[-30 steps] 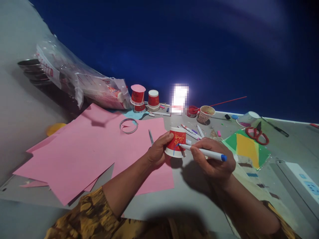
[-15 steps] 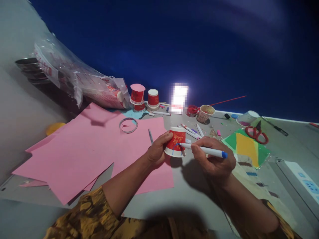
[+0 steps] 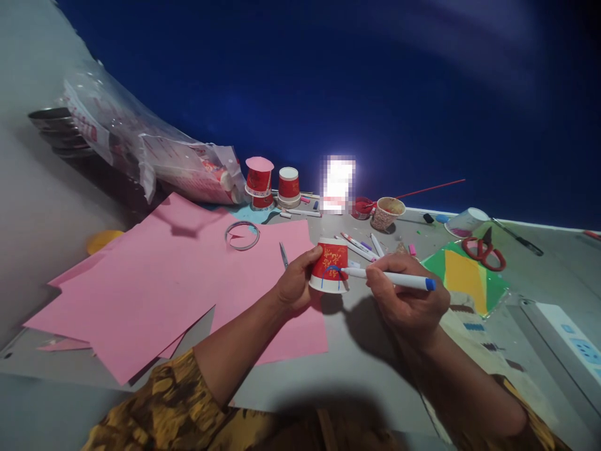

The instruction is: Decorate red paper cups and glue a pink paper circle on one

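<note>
My left hand (image 3: 299, 280) grips a red paper cup (image 3: 331, 258) by its left side, with the cup's wide white rim facing down. A blue arch is drawn on the cup's lower front, with lines running down to the rim. In my right hand (image 3: 407, 297) is a white marker (image 3: 399, 280) with a blue end. The marker's tip meets the cup near the right side of the arch. Pink paper sheets (image 3: 159, 282) lie under and left of my left forearm, and a scissor blade (image 3: 283, 255) shows beside my left hand.
Stacked red cups (image 3: 259, 178), another upturned cup (image 3: 288, 185) and a bright blurred screen (image 3: 339, 185) stand behind. A tape ring (image 3: 242, 236) rests on pink paper. Several markers, a patterned cup (image 3: 387, 214) and red-handled scissors (image 3: 483, 254) lie rightward. A power strip (image 3: 570, 338) is far right.
The cup has turned slightly in my left hand, showing more of the blue arch. My right hand and the marker have shifted slightly right, and the arch has extended rightward.
</note>
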{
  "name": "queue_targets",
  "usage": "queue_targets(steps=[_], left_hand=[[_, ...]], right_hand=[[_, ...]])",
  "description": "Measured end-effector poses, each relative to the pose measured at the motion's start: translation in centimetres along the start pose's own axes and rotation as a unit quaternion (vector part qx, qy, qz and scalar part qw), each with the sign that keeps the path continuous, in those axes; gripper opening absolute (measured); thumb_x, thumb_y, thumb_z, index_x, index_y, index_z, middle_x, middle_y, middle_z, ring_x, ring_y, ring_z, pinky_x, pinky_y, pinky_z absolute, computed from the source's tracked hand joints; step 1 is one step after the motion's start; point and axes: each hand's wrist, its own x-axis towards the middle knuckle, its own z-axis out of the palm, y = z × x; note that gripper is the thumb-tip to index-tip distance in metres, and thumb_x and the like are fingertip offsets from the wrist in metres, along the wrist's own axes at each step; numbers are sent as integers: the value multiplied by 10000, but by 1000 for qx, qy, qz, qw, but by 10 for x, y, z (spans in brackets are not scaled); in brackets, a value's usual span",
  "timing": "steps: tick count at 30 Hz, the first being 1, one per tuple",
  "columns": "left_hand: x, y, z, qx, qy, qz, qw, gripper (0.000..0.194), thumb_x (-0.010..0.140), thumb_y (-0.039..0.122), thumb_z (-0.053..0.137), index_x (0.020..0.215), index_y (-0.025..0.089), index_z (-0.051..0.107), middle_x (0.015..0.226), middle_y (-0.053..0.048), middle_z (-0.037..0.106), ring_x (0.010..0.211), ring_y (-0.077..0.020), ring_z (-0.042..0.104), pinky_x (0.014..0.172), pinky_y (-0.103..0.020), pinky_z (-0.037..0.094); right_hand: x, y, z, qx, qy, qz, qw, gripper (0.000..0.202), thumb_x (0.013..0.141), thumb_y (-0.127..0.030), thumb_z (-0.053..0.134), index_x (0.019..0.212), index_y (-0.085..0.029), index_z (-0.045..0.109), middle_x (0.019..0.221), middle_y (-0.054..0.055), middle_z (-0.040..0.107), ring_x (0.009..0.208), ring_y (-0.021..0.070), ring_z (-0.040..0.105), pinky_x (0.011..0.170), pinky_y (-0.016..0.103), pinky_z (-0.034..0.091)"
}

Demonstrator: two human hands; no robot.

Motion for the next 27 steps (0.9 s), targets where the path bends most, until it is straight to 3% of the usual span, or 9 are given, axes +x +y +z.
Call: queue_targets(steps=[4,10,27], left_hand=[[0,-2,-2,18,12,13,1000,299,924,299,661,1101,66,723,966,-156,788,842,-272,756,832,-441,636],[-1,-4,-2,26,-32,15,999,356,891,312,727,1176,99,716,1000,-138,782,875,-274,748,788,-420,637],[-3,-4,-2,42,-47,14,998,399,860,359,797,1160,107,718,998,-129,783,897,-248,750,849,-347,592]], right_hand=[[1,-1,1,13,-21,-24,999,137,900,-108,703,864,-238,683,696,-7,730,572,159,663,530,294,502],[3,-1,1,25,-46,-43,998,148,911,-88,684,903,-235,672,707,-7,745,587,153,678,557,288,519],[8,-6,1,13,-61,-59,996,150,909,-107,670,844,-242,663,658,-17,738,540,162,679,535,294,521]])
